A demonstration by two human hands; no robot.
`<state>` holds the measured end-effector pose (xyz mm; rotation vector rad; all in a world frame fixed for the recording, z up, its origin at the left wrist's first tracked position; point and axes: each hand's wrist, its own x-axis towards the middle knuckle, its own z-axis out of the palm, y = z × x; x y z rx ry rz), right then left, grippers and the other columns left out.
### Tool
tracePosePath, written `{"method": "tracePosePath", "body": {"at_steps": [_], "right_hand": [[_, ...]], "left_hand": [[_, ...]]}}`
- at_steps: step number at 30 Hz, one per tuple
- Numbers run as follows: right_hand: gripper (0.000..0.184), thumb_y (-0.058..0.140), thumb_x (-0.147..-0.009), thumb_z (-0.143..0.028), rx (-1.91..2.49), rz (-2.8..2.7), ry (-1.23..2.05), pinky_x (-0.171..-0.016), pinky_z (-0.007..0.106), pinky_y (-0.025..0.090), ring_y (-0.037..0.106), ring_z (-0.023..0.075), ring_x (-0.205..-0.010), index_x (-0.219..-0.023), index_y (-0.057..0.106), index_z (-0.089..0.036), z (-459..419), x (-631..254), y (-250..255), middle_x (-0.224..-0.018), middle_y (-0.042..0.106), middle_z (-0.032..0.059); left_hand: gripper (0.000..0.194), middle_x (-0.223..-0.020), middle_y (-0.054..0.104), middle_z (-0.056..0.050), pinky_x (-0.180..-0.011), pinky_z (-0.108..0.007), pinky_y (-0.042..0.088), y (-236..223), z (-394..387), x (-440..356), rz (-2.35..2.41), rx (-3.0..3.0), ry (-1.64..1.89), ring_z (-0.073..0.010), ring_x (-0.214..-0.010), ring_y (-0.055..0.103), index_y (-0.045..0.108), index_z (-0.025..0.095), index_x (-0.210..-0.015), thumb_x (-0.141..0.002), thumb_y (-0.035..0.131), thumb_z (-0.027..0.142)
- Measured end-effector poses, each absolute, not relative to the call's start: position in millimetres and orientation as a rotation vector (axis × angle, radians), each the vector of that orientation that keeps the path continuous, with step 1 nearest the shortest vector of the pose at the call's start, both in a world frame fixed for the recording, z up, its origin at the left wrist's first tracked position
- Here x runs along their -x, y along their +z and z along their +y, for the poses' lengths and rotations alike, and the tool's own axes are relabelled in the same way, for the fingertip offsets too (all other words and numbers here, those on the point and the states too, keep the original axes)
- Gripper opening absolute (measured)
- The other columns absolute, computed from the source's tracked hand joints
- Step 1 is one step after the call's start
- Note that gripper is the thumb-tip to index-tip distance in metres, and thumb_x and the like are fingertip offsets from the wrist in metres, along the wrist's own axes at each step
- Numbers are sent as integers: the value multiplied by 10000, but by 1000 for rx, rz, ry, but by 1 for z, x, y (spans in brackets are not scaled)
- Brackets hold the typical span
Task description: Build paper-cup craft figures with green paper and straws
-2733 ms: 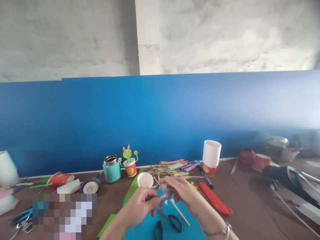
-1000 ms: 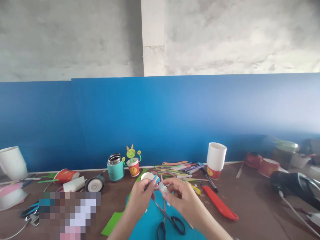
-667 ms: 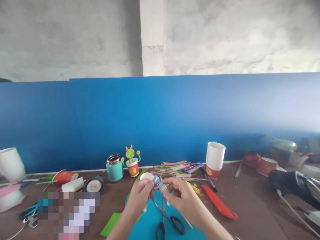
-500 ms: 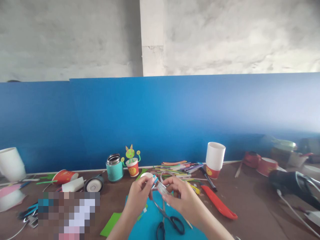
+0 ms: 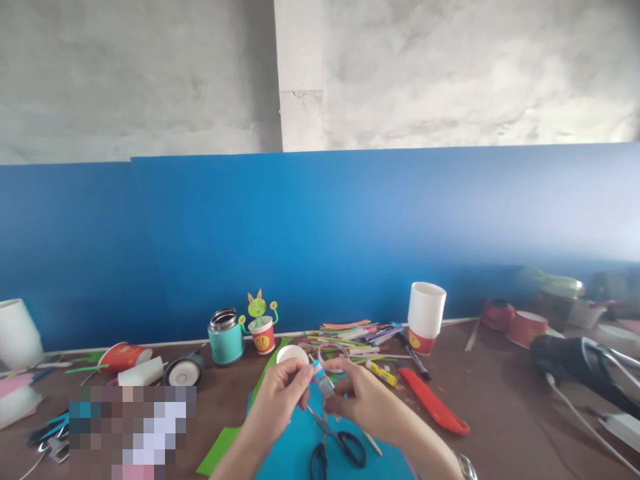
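Note:
My left hand [image 5: 280,395] is closed in a pinch on the blue end of a small clear-and-white item [image 5: 326,385]; its exact kind is too small to make out. The fingers of my right hand [image 5: 361,395] are closed around the item's clear end. Just beneath both hands, open black-handled scissors [image 5: 353,448] lie on a sheet of blue paper [image 5: 287,455]. Behind my left fingers is a white round cup opening [image 5: 292,353], partly covered. A pale loop [image 5: 333,348] shows behind my right fingers.
Coloured sticks [image 5: 357,332] lie at the back, with a yellow glue tube [image 5: 381,374] and red case [image 5: 434,401] nearer. A turquoise flask [image 5: 226,340], a cup with a green paper figure [image 5: 263,337] and stacked cups [image 5: 426,310] stand along the blue partition [image 5: 300,247].
The view has shifted slightly, so things on the table appear a little further left. Both hands stay at the small item, which is now held more upright.

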<state>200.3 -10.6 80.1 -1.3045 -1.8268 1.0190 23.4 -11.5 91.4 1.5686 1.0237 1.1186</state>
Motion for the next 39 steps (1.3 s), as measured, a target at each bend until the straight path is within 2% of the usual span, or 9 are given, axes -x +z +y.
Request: {"method": "tracePosePath", "body": {"at_steps": [4, 8, 12, 16, 25, 28, 33, 36, 39], "right_hand": [[413, 664, -668, -209, 1182, -1746, 1179, -480, 208, 322, 515, 118, -533, -1073, 593, -180, -8, -198, 81, -585, 623, -41], [506, 674, -617, -242, 1174, -1607, 1382, -403, 192, 240, 370, 68, -430, -1106, 579, -149, -1, -195, 79, -546, 565, -66], [584, 652, -573, -243, 1175, -1438, 1482, -384, 187, 231, 394, 57, -417, -1147, 570, -168, 3, -192, 79, -665, 619, -39], [521, 556, -666, -290, 1198, -1271, 1557, -384, 191, 167, 397, 65, -393, -1174, 578, -177, 1, -191, 84, -537, 546, -59], [513, 507, -733, -270, 991, -1277, 1431, -425, 208, 182, 309, 81, -421, -1230, 542, -150, -13, -192, 102, -434, 440, -85], [485, 538, -729, -265, 926, -1279, 1443, -434, 210, 185, 349, 75, -442, -1204, 543, -165, -20, -191, 109, -519, 516, -61], [450, 574, -743, -268, 832, -1312, 1468, -450, 204, 260, 394, 46, -463, -1182, 525, -185, -27, -190, 117, -885, 664, 38], [450, 564, -773, -280, 860, -1387, 1410, -455, 202, 277, 406, 56, -479, -1206, 495, -180, -26, -191, 114, -857, 677, 41], [463, 581, -766, -276, 928, -1534, 1315, -481, 211, 316, 479, 97, -544, -1206, 484, -166, -22, -191, 106, -768, 673, 29]], "left_hand": [[440, -419, 464, 49, -460, -221, 246, 95, -14, -23, 993, -1550, 1034, -77, -420, 337, 493, 179, -632, -800, 525, 584], [405, -395, 507, 71, -411, -206, 174, 92, -14, -23, 923, -1490, 897, -61, -359, 281, 427, 210, -773, -773, 572, 588], [393, -372, 495, 86, -396, -198, 165, 87, -14, -25, 923, -1455, 819, -55, -341, 289, 401, 216, -784, -776, 585, 562], [386, -362, 491, 88, -385, -192, 174, 82, -13, -29, 995, -1473, 762, -50, -328, 306, 421, 208, -741, -757, 598, 550], [252, -346, 485, 99, -422, -193, 244, 73, -13, -34, 1113, -1608, 663, -67, -329, 373, 439, 202, -707, -777, 586, 395], [209, -344, 472, 99, -438, -202, 268, 70, -10, -34, 1133, -1650, 665, -91, -343, 410, 462, 197, -756, -778, 562, 379], [238, -393, 489, 68, -454, -211, 269, 70, -4, -29, 1152, -1691, 680, -95, -391, 364, 522, 176, -755, -796, 489, 408], [292, -426, 483, 44, -467, -216, 268, 73, -1, -23, 1173, -1716, 765, -93, -420, 355, 515, 176, -627, -794, 459, 408], [310, -477, 508, 27, -451, -217, 251, 74, 5, -18, 1185, -1681, 884, -91, -424, 346, 516, 174, -627, -797, 441, 422]]}}
